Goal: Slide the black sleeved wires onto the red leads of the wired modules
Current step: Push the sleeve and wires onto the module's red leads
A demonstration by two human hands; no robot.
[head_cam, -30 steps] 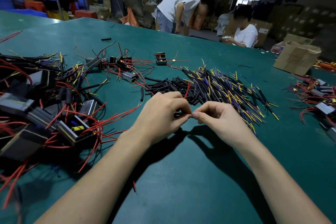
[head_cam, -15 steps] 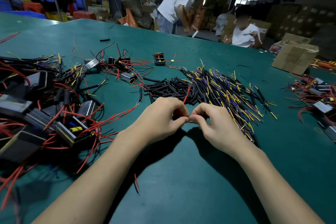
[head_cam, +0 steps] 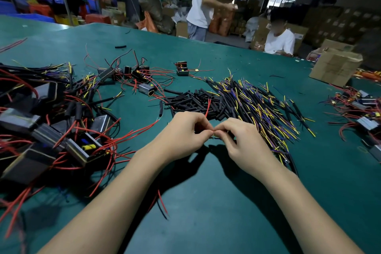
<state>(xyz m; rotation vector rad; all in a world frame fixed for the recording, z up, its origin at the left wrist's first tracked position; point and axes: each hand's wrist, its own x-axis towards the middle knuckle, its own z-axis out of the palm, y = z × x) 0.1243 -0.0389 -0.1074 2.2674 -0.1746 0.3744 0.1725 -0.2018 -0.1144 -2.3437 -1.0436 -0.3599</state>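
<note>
Since a second ago my two hands have drawn together until the fingertips meet, and a red lead tip now pokes up behind my left knuckles. My left hand (head_cam: 183,134) has its fingers curled, pinching a red lead (head_cam: 208,107) at the thumb and forefinger; my right hand (head_cam: 241,140) pinches something thin and dark against it, which I take to be a black sleeved wire, though the fingers hide most of it. The two hands touch just above the bench (head_cam: 206,202), so I judge one sleeve is being started onto one lead.

As for progress, I see plenty left. The heap of black sleeved wires (head_cam: 257,101) with yellow and purple cores lies just beyond my hands, large and barely thinned. To my left sits a tangle of wired modules (head_cam: 61,130) with red leads sprawling; some dark sleeves lie among them, but I cannot tell which are fitted.

A loose pile of short black tubing (head_cam: 191,99) lies beside the wires. More modules (head_cam: 362,113) sit far right, near a cardboard box (head_cam: 334,68). Stray red leads cross near my left forearm and could snag.
</note>
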